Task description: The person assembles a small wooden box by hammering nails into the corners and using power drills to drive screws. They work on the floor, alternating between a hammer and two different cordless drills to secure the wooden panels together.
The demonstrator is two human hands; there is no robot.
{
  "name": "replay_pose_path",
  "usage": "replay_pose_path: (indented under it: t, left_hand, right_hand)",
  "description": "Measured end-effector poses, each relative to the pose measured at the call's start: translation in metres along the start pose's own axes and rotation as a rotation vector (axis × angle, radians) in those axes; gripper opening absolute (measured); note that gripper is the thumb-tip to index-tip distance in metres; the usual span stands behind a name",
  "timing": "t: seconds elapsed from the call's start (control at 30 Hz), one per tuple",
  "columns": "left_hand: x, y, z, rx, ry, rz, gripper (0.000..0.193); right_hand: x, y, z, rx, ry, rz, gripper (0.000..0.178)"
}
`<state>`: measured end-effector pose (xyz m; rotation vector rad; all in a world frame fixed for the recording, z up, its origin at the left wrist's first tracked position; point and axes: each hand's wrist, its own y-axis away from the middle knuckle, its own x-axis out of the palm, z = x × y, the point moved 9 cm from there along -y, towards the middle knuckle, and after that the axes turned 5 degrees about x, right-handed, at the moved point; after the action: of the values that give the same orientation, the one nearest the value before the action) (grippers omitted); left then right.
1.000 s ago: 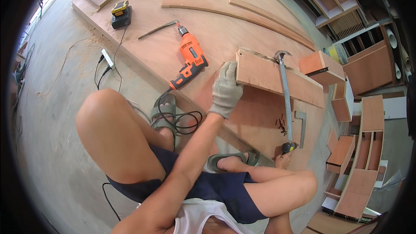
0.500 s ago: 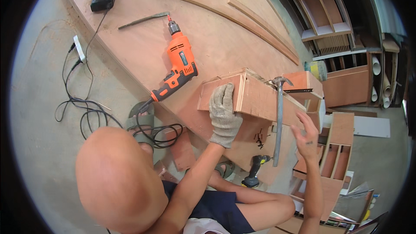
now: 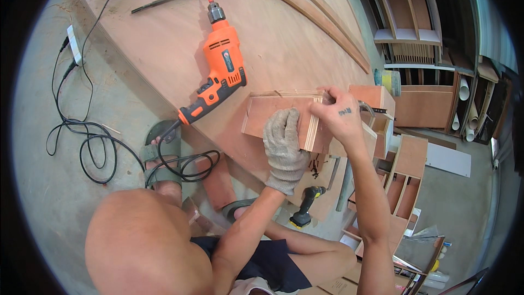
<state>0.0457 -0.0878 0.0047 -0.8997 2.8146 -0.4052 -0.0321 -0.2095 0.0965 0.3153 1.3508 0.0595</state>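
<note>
Plywood fills most of the view: a broad curved sheet serves as the surface (image 3: 164, 38), lying on a concrete floor (image 3: 38, 196). Beyond the box, shelving (image 3: 415, 33) and cabinet parts (image 3: 409, 164) stand stacked. On the surface's near edge sits a plywood box (image 3: 273, 114), the landmark for everything else. Left of the box lies an orange drill (image 3: 221, 74), chuck pointing away, its black cord (image 3: 98, 147) looping over the floor to a white power strip (image 3: 73, 43). Farther beyond the drill rests a thin curved metal bar (image 3: 169, 0). Curved wood strips (image 3: 327, 22) arc above the box. The gloved left hand (image 3: 284, 145) lies flat against the box's front face, fingers together and pressed on the wood. The bare right hand (image 3: 341, 117) grips the box's right end panel, fingers curled over its top edge. Below the box, a small dark-and-yellow driver (image 3: 305, 207) lies on the floor, perhaps beside loose screws (image 3: 314, 164), though they are too small to tell.
</note>
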Motion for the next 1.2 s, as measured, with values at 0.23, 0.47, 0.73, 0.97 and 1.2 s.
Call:
replay_pose_path:
  t: [0.23,0.47,0.73,0.97,1.2]
  left_hand:
    - [-0.002,0.001,0.008,-0.003,0.028,0.023,0.066]
    - [-0.012,-0.001,-0.003,0.111,0.146,0.055,0.068]
    - [0.008,0.019,0.067,-0.05,-0.104,0.147,0.066]
    - [-0.002,0.024,0.065,-0.074,-0.093,0.093,0.072]
    - [-0.089,-0.049,-0.053,-0.385,0.253,1.243,0.095]
  right_hand:
    - [0.003,0.003,0.008,0.012,-0.059,-0.072,0.044]
    - [-0.002,0.06,0.002,-0.686,-0.028,-0.147,0.069]
    - [0.039,0.151,-0.094,-0.189,-0.553,-0.233,0.053]
    - [0.097,0.128,-0.045,0.013,-1.312,-0.544,0.056]
    - [0.103,0.135,-0.055,0.225,-1.259,-0.886,0.069]
